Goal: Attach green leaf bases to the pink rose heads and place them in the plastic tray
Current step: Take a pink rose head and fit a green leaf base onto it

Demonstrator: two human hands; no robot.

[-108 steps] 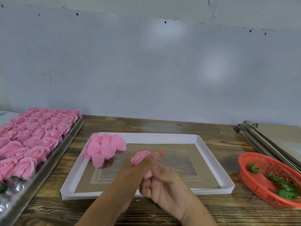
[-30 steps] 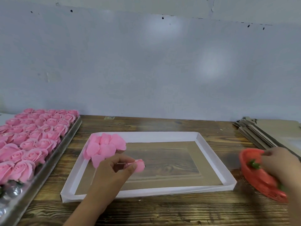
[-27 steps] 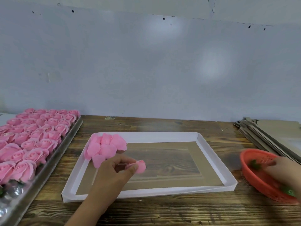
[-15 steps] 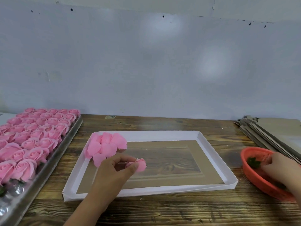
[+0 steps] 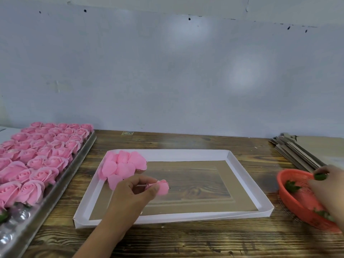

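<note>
Our left hand is hovering over the near left part of a shallow white cardboard box lid, pinching a small pink rose head between thumb and fingertips. Our right hand is reaching into an orange plastic basket at the right edge of the wooden table, and its fingertips are pinching a green leaf base above the basket's far rim. More green leaf bases are lying inside the basket.

We are seeing a heap of loose pink petals sitting in the far left corner of the box lid. Along the table's left edge, a clear plastic tray is holding rows of finished pink roses, with a few of its near cups showing bare. A stack of flat brown cardboard sheets is resting at the far right corner of the table.

A small sticker is lying at the table's far edge, against the pale wall; its printing is too small for us to read.
</note>
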